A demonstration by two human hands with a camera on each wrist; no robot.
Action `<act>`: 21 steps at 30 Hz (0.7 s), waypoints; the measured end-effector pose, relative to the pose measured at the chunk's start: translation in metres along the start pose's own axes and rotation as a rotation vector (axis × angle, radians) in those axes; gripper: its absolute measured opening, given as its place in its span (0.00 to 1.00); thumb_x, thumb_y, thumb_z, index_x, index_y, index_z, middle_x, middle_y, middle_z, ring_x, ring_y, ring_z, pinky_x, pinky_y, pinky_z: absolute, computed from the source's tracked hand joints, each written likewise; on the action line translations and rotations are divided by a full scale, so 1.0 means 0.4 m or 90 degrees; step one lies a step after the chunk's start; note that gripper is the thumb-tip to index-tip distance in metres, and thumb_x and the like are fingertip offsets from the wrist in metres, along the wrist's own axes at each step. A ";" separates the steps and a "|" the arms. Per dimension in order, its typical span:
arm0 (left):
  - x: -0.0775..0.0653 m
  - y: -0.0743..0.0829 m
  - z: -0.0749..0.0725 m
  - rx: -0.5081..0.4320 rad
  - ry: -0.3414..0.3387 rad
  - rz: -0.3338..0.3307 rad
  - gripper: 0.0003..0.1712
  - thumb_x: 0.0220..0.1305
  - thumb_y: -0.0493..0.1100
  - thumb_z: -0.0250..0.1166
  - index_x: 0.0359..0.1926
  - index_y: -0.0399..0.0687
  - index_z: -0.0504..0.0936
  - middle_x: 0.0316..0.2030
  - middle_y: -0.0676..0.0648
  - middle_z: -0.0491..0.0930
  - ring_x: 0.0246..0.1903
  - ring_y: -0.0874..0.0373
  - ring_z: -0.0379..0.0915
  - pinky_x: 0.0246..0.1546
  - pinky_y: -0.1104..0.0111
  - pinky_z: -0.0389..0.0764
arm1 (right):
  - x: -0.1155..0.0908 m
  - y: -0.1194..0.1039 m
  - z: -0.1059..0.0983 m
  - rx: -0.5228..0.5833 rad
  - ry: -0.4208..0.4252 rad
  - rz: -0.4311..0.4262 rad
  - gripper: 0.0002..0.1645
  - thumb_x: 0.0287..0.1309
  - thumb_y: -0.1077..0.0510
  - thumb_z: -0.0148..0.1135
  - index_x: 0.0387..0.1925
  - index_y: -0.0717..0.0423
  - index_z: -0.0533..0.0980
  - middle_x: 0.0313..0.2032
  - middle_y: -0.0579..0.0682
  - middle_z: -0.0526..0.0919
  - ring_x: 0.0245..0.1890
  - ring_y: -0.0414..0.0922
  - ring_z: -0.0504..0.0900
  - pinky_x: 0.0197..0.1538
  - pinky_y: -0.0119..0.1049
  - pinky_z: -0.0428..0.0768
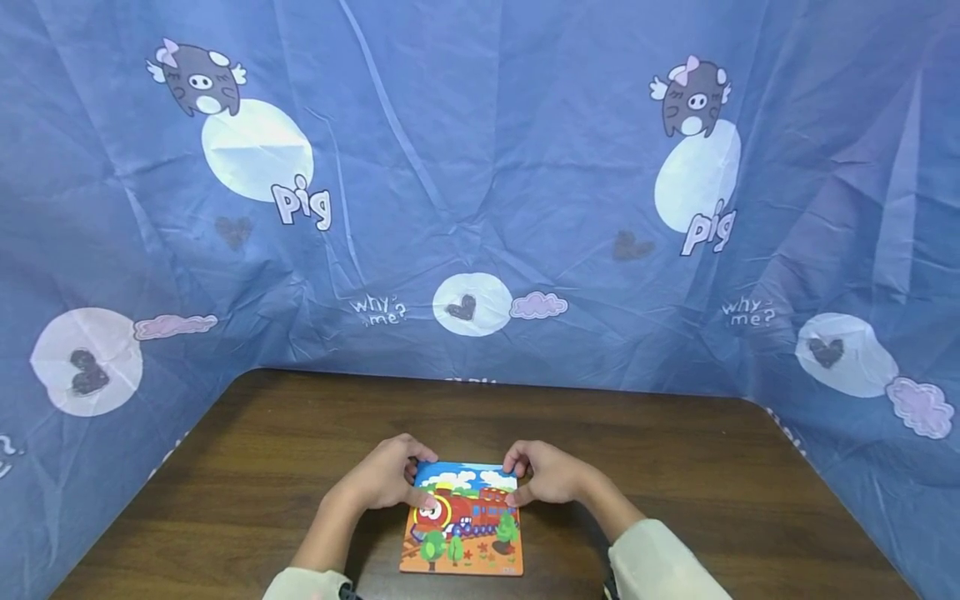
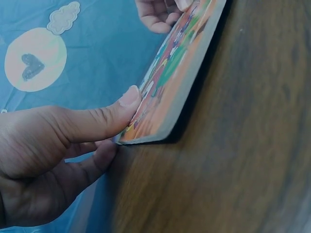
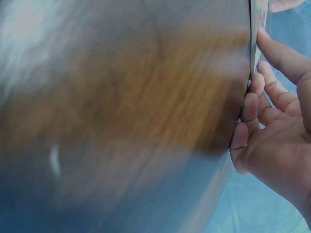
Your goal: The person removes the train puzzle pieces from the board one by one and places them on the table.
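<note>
A thin square picture board [image 1: 467,523] printed with a cartoon red train, trees and clouds lies at the near middle of the table. My left hand [image 1: 390,477] grips its left side, thumb on the printed face and fingers at the edge. On the opposite side my right hand [image 1: 551,473] pinches the board, with its thumb on the face and its fingers round the upper right corner. In the left wrist view the board [image 2: 182,73] shows a pale rim with a dark shadow along it. The right wrist view catches the board only edge-on, the right fingers [image 3: 251,109] beside the tabletop.
The brown wooden table [image 1: 660,467] has rounded far corners. A blue cloth [image 1: 480,183] with pig, heart and cloud prints hangs behind it and along both sides. Pale sleeves [image 1: 667,562] cover the forearms.
</note>
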State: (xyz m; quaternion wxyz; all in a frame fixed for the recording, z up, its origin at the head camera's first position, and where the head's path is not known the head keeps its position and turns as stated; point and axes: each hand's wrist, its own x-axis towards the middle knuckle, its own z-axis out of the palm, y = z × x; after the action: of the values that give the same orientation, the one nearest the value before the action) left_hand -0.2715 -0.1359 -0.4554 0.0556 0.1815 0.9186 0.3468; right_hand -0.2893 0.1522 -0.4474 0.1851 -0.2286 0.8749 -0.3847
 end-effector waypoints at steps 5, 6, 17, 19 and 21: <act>0.000 -0.001 -0.001 0.007 -0.003 0.008 0.31 0.40 0.44 0.87 0.47 0.41 0.87 0.40 0.48 0.78 0.38 0.57 0.74 0.43 0.62 0.80 | 0.003 -0.009 -0.001 0.008 -0.007 0.014 0.20 0.49 0.67 0.79 0.40 0.61 0.76 0.33 0.53 0.74 0.35 0.45 0.71 0.39 0.36 0.70; 0.000 -0.001 -0.001 0.005 -0.002 0.005 0.31 0.40 0.44 0.87 0.47 0.42 0.87 0.40 0.48 0.78 0.39 0.57 0.74 0.43 0.62 0.80 | 0.004 -0.011 -0.001 0.008 -0.008 0.018 0.20 0.49 0.67 0.79 0.40 0.61 0.76 0.33 0.53 0.74 0.35 0.45 0.71 0.39 0.36 0.70; -0.003 0.003 -0.004 0.000 -0.028 0.009 0.31 0.44 0.41 0.85 0.53 0.48 0.87 0.43 0.48 0.75 0.40 0.55 0.72 0.44 0.58 0.77 | 0.013 -0.019 -0.003 -0.017 -0.001 0.051 0.21 0.45 0.66 0.81 0.37 0.59 0.76 0.27 0.48 0.73 0.30 0.43 0.71 0.37 0.36 0.70; -0.007 0.003 -0.006 0.003 -0.043 0.033 0.31 0.46 0.40 0.84 0.54 0.49 0.87 0.45 0.46 0.74 0.40 0.54 0.71 0.44 0.58 0.76 | 0.014 -0.019 -0.003 -0.015 0.000 0.045 0.21 0.44 0.66 0.81 0.37 0.59 0.76 0.26 0.48 0.72 0.29 0.43 0.71 0.37 0.36 0.71; -0.010 0.004 -0.008 0.004 -0.056 0.050 0.29 0.48 0.38 0.83 0.54 0.51 0.88 0.46 0.45 0.72 0.40 0.53 0.69 0.43 0.57 0.75 | 0.015 -0.018 -0.003 -0.014 0.001 0.037 0.21 0.43 0.67 0.81 0.37 0.60 0.76 0.26 0.48 0.72 0.29 0.43 0.71 0.37 0.36 0.71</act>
State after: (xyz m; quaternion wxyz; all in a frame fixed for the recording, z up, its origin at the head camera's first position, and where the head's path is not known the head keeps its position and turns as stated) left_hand -0.2680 -0.1384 -0.4520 0.0818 0.2325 0.9084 0.3377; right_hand -0.2930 0.1453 -0.4419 0.1928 -0.2049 0.8855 -0.3699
